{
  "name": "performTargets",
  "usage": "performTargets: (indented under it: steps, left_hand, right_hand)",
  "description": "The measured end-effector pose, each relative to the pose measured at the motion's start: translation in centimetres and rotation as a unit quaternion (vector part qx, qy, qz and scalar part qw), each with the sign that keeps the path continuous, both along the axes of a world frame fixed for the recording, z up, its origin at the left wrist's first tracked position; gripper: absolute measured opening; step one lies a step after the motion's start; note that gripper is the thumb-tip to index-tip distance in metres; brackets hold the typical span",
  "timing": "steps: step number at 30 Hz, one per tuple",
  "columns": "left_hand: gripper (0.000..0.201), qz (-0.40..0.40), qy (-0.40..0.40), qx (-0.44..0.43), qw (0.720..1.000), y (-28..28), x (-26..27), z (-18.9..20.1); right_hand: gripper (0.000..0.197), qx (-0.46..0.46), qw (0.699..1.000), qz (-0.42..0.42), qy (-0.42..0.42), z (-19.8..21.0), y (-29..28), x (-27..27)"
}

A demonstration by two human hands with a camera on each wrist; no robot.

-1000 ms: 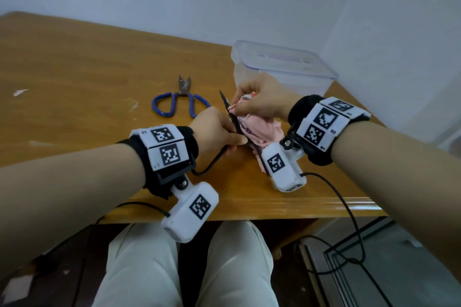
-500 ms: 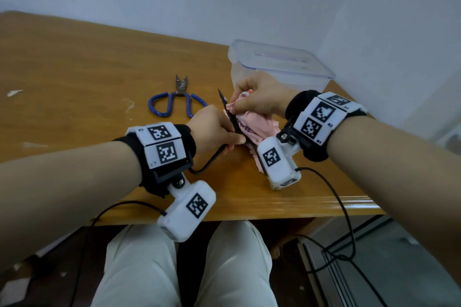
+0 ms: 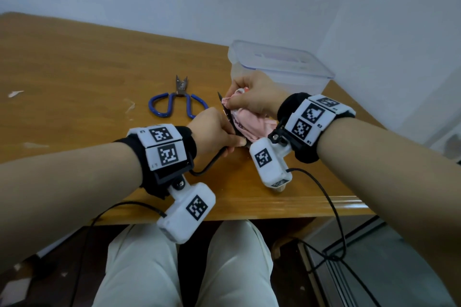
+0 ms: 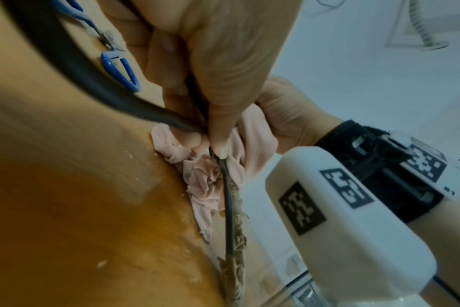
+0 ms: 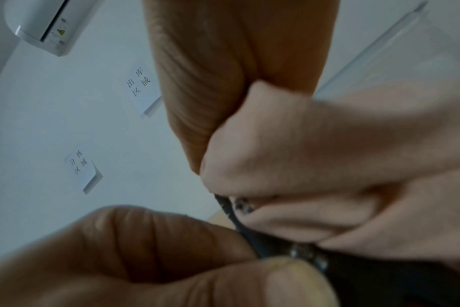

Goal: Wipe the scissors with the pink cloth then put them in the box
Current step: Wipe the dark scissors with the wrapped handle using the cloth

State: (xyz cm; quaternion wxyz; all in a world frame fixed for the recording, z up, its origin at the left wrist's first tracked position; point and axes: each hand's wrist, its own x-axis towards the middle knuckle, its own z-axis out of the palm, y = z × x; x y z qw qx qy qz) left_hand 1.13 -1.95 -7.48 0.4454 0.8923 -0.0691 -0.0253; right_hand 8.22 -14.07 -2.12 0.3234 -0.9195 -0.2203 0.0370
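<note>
Bare forearms wear black wristbands carrying white marker-printed camera units with black cables; pale trousers

The wooden tabletop carries blue-handled scissors. A clear lidded box stands near the far right corner. The pink cloth rests near the front edge.

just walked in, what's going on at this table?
A person is wiping a pair of black scissors. The left hand grips them by the handle, blade tip pointing up and away, and the right hand holds the pink cloth bunched against the blade. A second pair with blue handles lies untouched on the wooden table. The clear plastic box sits just behind the hands; nothing can be seen in it yet.
</note>
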Motion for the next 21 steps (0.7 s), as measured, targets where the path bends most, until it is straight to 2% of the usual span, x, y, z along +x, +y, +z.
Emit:
performTargets:
  steps: [6,11,16,21]
  left_hand:
    - [0.035,0.006,0.01,-0.008,1.0,0.2,0.0,0.1]
    - [0.035,-0.012,0.013,0.005,1.0,-0.1,-0.4,0.2]
    - [0.034,-0.013,0.023,-0.008,1.0,-0.1,-0.5,0.1]
    - [0.036,-0.012,0.014,0.012,1.0,-0.2,-0.6,0.1]
  right_hand:
    - [0.015,-0.089,0.994,0.047,0.038,0.9,-0.5,0.0]
    - [0.014,-0.023,1.0,0.01,0.018,0.8,0.0,0.0]
    - [0.013,-0.058,0.996,0.049,0.039,0.8,-0.3,0.0]
    - [0.015,-0.021,0.999,0.033,0.027,0.1,-0.5,0.2]
